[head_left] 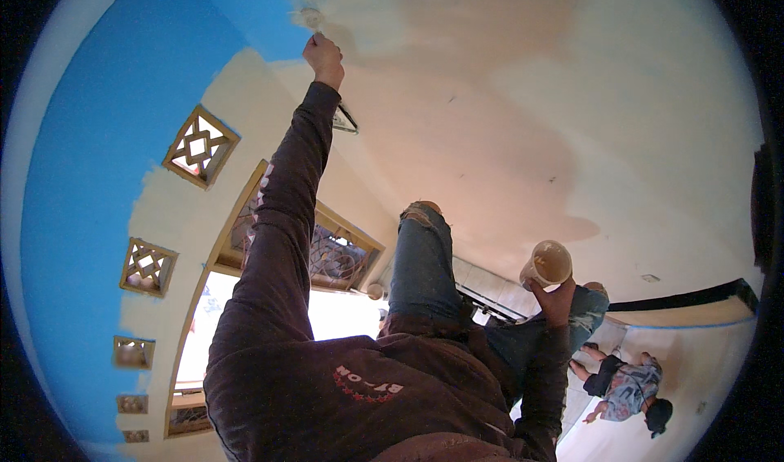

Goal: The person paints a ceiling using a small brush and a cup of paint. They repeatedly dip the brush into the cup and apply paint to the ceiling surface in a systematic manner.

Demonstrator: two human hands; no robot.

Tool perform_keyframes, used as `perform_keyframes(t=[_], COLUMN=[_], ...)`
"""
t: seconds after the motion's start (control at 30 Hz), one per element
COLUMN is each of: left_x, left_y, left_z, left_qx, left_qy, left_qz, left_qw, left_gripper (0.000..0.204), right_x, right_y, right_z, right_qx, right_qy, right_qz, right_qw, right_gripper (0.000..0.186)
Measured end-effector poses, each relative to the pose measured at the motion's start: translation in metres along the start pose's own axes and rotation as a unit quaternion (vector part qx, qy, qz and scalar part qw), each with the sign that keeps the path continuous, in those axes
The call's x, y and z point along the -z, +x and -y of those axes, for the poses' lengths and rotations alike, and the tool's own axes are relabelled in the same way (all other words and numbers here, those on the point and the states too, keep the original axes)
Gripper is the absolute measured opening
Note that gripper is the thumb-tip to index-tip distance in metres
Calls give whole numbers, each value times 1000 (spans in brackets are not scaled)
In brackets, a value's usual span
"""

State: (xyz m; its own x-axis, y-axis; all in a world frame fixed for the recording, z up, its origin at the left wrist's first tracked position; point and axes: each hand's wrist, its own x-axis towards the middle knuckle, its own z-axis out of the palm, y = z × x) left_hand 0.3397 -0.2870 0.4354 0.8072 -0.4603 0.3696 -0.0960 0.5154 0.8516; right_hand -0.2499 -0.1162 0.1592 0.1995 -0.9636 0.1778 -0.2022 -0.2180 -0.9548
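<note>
My left hand (325, 58) is raised high at upper centre, fingers closed on the handle of a paintbrush (311, 17). Its pale, paint-covered head is against the painted surface (269, 13), where cream paint meets bright blue. My right hand (554, 297) grips a translucent plastic cup (547, 259) at right of centre, with some cream-coloured stuff inside. My jeans-clad legs (425, 274), torn at the knee, show between my arms, below a broad cream surface (523, 119).
Square lattice vents (200, 147) line the left wall, beside a bright window opening (204, 331) with yellow frame and grilles (343, 254). A small dark triangular fixture (347, 123) sits behind my left forearm. Another person (629, 384) in shorts and dark cap is at lower right.
</note>
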Motion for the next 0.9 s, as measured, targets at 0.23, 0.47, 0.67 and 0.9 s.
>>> perform_keyframes(t=[0.23,0.47,0.67,0.9], left_x=[16,76,94,12], left_y=[-56,20,88,20], left_z=[-19,-7,-10,-17], left_qx=[28,-125,-372,-354], left_qy=[18,110,494,516], left_qz=[45,-28,-95,2], left_qw=[998,986,780,780], left_gripper=[29,26,29,30], right_x=[-1,-2,-6,-1], right_y=[-1,-2,3,0], right_z=[12,16,20,4], right_qx=[-7,-11,-10,-2], right_qy=[6,9,9,-8], right_qz=[-2,4,3,7], right_qw=[1000,1000,1000,1000], right_gripper=[71,74,74,75])
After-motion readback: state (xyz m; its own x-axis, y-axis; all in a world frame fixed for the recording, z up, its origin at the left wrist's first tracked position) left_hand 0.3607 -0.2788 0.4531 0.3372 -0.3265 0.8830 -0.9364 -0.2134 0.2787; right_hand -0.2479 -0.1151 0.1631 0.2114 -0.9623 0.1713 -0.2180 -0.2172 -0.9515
